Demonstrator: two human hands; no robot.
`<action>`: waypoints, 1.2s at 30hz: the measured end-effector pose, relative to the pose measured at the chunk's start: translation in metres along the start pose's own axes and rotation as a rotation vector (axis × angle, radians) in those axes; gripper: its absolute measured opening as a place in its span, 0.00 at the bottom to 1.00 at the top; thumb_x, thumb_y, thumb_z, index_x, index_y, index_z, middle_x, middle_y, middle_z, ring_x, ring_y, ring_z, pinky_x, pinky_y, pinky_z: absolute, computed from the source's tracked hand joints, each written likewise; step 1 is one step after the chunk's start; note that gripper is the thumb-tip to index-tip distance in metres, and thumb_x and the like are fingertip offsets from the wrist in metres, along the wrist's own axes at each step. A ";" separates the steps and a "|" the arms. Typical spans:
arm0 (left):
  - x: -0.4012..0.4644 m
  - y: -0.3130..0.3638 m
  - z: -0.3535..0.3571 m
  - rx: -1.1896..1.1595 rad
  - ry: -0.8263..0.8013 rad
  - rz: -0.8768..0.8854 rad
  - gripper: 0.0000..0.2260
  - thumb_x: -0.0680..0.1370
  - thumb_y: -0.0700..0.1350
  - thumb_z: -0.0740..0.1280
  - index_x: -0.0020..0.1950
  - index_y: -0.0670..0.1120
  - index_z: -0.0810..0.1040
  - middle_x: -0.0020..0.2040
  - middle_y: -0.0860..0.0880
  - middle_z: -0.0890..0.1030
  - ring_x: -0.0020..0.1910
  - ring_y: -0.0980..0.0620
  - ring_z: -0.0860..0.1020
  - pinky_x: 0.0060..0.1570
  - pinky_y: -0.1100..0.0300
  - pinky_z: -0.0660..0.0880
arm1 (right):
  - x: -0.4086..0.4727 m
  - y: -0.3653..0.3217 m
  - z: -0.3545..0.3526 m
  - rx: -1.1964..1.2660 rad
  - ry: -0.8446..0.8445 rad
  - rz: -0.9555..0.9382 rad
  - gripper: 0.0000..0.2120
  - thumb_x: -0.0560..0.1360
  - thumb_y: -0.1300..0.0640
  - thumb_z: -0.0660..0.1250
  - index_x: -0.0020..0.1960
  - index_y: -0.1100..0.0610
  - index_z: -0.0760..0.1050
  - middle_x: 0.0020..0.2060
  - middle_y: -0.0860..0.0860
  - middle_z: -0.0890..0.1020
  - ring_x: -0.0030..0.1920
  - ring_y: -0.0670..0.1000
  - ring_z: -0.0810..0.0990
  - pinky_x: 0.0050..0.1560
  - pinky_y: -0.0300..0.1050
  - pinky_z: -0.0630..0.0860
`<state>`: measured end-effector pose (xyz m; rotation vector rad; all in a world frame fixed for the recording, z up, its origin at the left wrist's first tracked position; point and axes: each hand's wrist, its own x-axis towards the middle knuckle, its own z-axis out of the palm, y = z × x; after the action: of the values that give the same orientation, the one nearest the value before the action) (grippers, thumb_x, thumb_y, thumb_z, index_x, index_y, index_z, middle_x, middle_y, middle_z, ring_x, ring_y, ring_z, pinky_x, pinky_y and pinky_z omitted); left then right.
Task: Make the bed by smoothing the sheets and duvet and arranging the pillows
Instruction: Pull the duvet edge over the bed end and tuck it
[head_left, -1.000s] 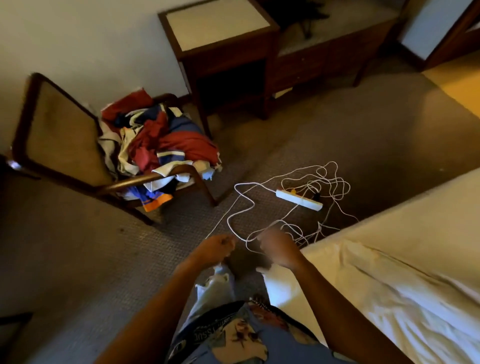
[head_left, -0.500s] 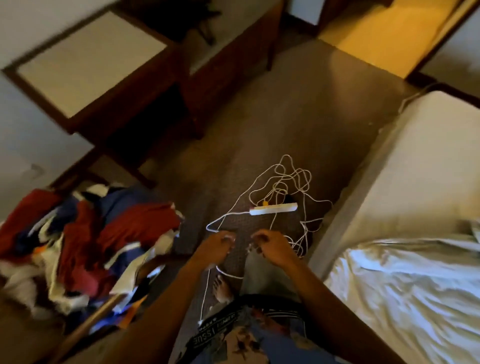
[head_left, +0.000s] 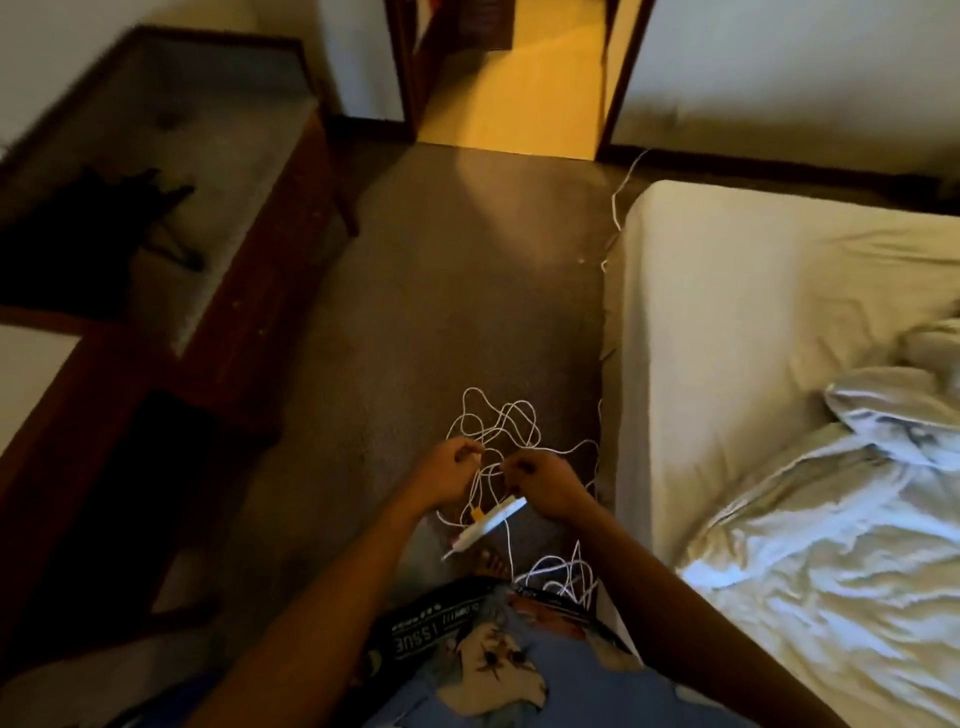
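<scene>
1. Head view is looking down beside the bed (head_left: 727, 291), which is filling the right side of the frame; every place below is given relative to it.
2. Lying just left of the bed on the carpet (head_left: 441, 291) is a tangle of white cable (head_left: 498, 421) with a white power strip (head_left: 491, 522) in it.
3. Left hand (head_left: 449, 475) is curling closed, its fingertips pinching a strand of the cable at the near edge of the tangle.
4. Right hand (head_left: 545, 486) is sitting nearer the bed, also closing its fingers on a strand, with the power strip hanging or lying just beneath it; which of the two cannot be told.
5. On the bed, the fitted sheet (head_left: 753, 249) is looking fairly smooth at the far end, while the rumpled duvet (head_left: 841, 545) is bunching across the near part. Something pillow-like is showing at the right edge, too cut off to be sure.
6. Judging by this, the step in hand is clearing the cable away from the bedside, a preliminary; the bed-making itself is not yet begun.
7. Next, the cable probably wants gathering into loops and setting aside, perhaps on the worktop (head_left: 171, 171) far left of the bed, before turning to the duvet. Loose strands trailing by the feet could snag.
</scene>
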<state>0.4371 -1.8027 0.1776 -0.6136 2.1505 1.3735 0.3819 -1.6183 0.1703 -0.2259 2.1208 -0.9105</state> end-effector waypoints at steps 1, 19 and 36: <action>0.016 0.014 -0.010 0.024 -0.026 0.009 0.11 0.84 0.44 0.63 0.66 0.50 0.77 0.59 0.49 0.81 0.58 0.46 0.81 0.56 0.52 0.79 | 0.009 -0.005 -0.012 0.029 0.033 0.011 0.10 0.82 0.58 0.64 0.59 0.53 0.82 0.47 0.48 0.84 0.45 0.46 0.83 0.47 0.38 0.76; 0.417 0.282 -0.125 0.572 -0.611 0.300 0.09 0.83 0.43 0.65 0.53 0.59 0.79 0.54 0.49 0.84 0.54 0.49 0.82 0.59 0.48 0.79 | 0.266 -0.065 -0.216 0.646 0.653 0.436 0.09 0.84 0.58 0.62 0.57 0.48 0.79 0.47 0.51 0.84 0.44 0.48 0.83 0.49 0.48 0.82; 0.494 0.484 0.126 1.162 -1.114 0.694 0.09 0.83 0.47 0.63 0.60 0.56 0.81 0.57 0.49 0.84 0.53 0.51 0.82 0.54 0.54 0.80 | 0.265 0.043 -0.335 1.238 1.251 0.747 0.13 0.81 0.64 0.62 0.52 0.48 0.82 0.47 0.51 0.86 0.45 0.51 0.86 0.50 0.50 0.84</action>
<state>-0.2184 -1.5496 0.1517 1.1402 1.7048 0.2605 -0.0341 -1.5245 0.1215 2.0195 1.7443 -1.8600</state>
